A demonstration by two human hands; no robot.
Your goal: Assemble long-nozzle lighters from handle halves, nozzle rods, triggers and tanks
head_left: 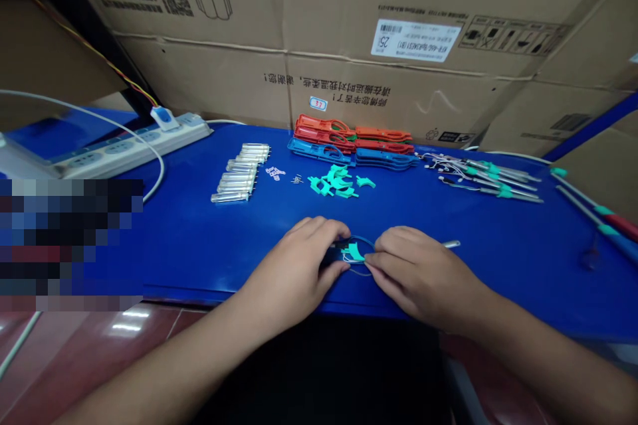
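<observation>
My left hand [294, 265] and my right hand [419, 272] meet at the front of the blue table [169, 246]. Between them is a small turquoise plastic piece [353, 252], with a thin blue wire loop [361, 239] around it. My left fingers cover a dark part beneath it, and my right fingertips pinch the piece and wire. A silver metal tip [451, 244] sticks out past my right hand. Farther back lie turquoise plastic clips [333, 182], a row of clear tubes [236, 174], and tiny metal parts [275, 172].
Stacked red clamps [353, 135] and blue clamps [351, 157] lie at the back. Wired probes with turquoise collars [483, 176] lie to the right, and long rods [593, 212] lie beyond. A power strip [104, 149] sits back left, and cardboard boxes [399, 33] form the back wall.
</observation>
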